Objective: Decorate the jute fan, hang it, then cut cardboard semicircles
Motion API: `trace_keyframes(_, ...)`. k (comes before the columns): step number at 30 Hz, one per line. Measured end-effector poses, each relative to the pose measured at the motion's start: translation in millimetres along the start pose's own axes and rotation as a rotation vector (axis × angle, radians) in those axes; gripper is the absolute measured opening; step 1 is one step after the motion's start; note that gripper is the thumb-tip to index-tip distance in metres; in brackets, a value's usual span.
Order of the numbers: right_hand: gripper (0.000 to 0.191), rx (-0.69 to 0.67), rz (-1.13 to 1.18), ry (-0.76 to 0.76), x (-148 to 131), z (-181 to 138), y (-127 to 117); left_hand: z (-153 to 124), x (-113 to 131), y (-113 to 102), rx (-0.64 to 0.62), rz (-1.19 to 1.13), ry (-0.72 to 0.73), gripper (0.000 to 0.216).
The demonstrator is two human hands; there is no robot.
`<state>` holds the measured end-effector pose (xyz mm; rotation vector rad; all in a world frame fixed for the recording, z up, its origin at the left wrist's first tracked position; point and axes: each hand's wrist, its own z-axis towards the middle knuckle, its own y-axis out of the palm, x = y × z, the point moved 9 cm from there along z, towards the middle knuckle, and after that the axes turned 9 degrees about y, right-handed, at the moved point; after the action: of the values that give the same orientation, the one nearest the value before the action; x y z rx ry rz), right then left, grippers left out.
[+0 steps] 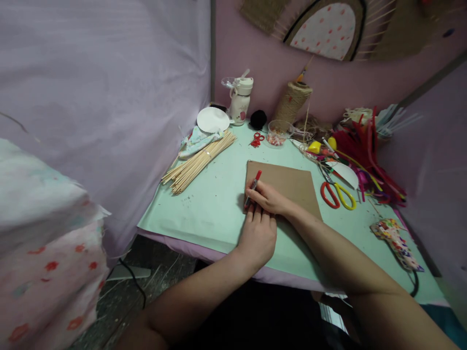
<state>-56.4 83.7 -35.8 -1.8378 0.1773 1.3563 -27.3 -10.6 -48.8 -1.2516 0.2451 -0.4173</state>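
On the left, a bundle of sticks (pixel 200 165) lies near a white disc (pixel 213 120). At the far side are a bottle (pixel 240 106) and a twine spool (pixel 292 103), with small scissors (pixel 256 143) nearer. On the right, larger scissors (pixel 331 182) lie beyond a glue gun (pixel 395 239).

The cardboard (pixel 292 182) is partly hidden (behind the hands (pixel 268 197)).
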Motion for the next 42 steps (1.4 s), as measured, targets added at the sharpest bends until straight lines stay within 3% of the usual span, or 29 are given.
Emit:
trace_keyframes(8,0.027,0.095,0.223,0.062,3.5,-1.8,-17.4,-1.1,-0.4,2.1,-0.014,0.008,0.011,0.050)
trace_keyframes(15,0.015,-0.027,0.282,0.136,7.9,-5.8,-14.2,-1.8,1.2,5.0,-0.017,0.041,0.012,0.049)
trace_keyframes(25,0.002,0.028,0.000,0.026,3.5,-5.8,-9.1,-1.0,0.0,2.0,-0.008,0.011,-0.004,0.051)
trace_keyframes(42,0.002,-0.029,-0.158,-0.023,-5.8,-8.6,-1.1,-0.9,0.8,3.5,0.013,0.009,0.017,0.049)
